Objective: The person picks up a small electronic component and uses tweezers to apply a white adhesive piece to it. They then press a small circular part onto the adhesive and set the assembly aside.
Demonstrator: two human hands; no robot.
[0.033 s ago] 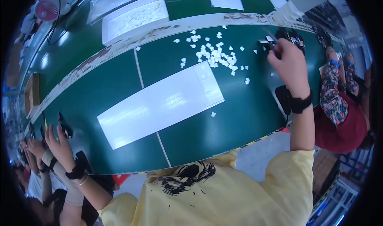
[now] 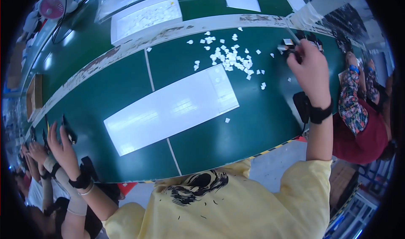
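My right hand (image 2: 313,72) is closed, thumb and finger pinched around a thin grey tool (image 2: 293,35) that slants up and left. The tool is blurred, so its exact kind is unclear. Just beside those fingertips, small black pieces with a pale square (image 2: 288,41) rest on the green table, partly hidden by the hand. Off to the left, my left hand (image 2: 64,152) has its fingers spread and holds nothing; a small black piece (image 2: 71,135) lies close to it. Between the hands lies a long white sheet (image 2: 168,112), with a scatter of small white pieces (image 2: 232,58) beyond it.
Behind a worn white ledge (image 2: 135,42) stands a white tray (image 2: 123,30) of small white pieces. A brown box (image 2: 34,96) and a pink fan (image 2: 51,7) are on the far left. Co-workers' arms reach in at the left and right (image 2: 352,93).
My right hand has shifted slightly right and down with the thin tool, turning a little. The left hand keeps its spread pose. The whole view has drifted slightly.
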